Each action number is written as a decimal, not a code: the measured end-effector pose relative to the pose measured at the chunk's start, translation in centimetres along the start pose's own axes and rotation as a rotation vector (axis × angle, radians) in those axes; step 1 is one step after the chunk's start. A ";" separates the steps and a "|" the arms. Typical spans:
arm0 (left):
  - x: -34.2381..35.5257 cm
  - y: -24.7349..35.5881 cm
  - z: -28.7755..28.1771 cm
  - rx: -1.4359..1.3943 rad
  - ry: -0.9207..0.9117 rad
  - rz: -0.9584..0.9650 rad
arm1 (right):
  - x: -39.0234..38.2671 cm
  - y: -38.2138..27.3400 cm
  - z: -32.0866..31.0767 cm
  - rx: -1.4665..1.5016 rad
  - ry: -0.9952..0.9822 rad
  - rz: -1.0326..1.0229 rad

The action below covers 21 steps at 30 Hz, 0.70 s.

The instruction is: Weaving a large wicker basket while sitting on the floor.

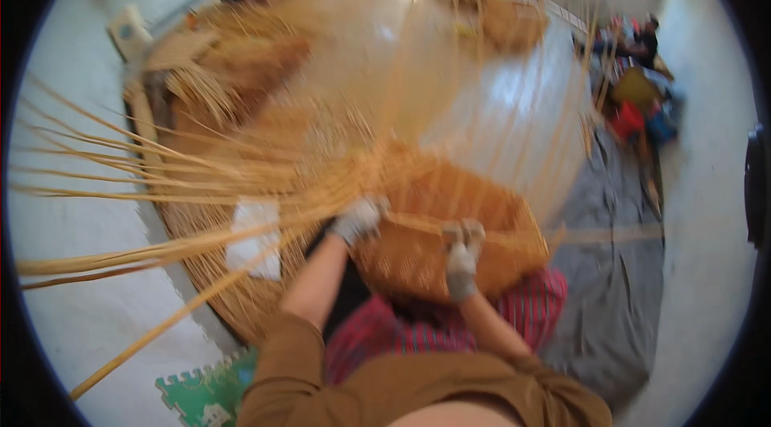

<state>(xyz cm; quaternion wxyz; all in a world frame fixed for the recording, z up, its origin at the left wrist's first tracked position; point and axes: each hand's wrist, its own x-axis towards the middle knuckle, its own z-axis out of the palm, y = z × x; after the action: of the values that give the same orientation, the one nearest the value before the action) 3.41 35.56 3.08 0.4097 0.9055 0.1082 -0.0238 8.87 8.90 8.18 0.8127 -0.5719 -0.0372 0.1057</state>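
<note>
A large woven basket (414,268) of tan cane rests on my lap, tilted with its open mouth up. Long cane strips (177,247) fan out from its rim to the left, and others stand up blurred from the far side. In a pale work glove, my left hand (359,220) is closed around the strips at the left end of the near rim. My right hand (463,254), gloved too, pinches the near rim farther right, where a strip runs along the edge. Motion smears the fingertips somewhat.
A heap of loose cane (221,278) lies at my left with a white sheet (255,238) on it. Grey cloth (602,290) covers the floor at right. Another basket (514,24) stands at the back, with people at the far left and right. A green foam mat (201,391) is nearby.
</note>
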 end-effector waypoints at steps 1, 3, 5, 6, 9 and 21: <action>0.6 3.6 -2.2 0.191 -0.274 -0.036 | 1.7 1.5 -2.1 -0.069 -0.033 -0.202; 0.9 3.4 -2.2 -0.803 -0.172 -0.453 | 3.0 -2.4 -1.2 -0.206 -0.120 -0.004; 1.5 3.4 -1.0 -0.753 -0.182 -0.425 | 6.3 -1.9 -0.9 -0.236 -0.212 -0.077; 1.1 3.2 -0.7 -0.710 -0.142 -0.396 | 6.6 -2.0 -0.4 -0.241 -0.207 -0.063; -1.0 3.3 -0.5 -0.647 -0.008 -0.505 | 8.2 -4.4 4.4 -0.563 -0.481 -0.241; -0.3 3.8 -0.3 -0.733 -0.035 -0.596 | 5.9 2.0 1.4 0.018 -0.147 -0.367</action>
<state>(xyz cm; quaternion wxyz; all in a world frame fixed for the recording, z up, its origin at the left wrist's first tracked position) 3.89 33.24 6.11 0.6792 0.6302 0.3579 -0.1159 14.06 12.14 6.40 0.8185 -0.5389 -0.1991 -0.0027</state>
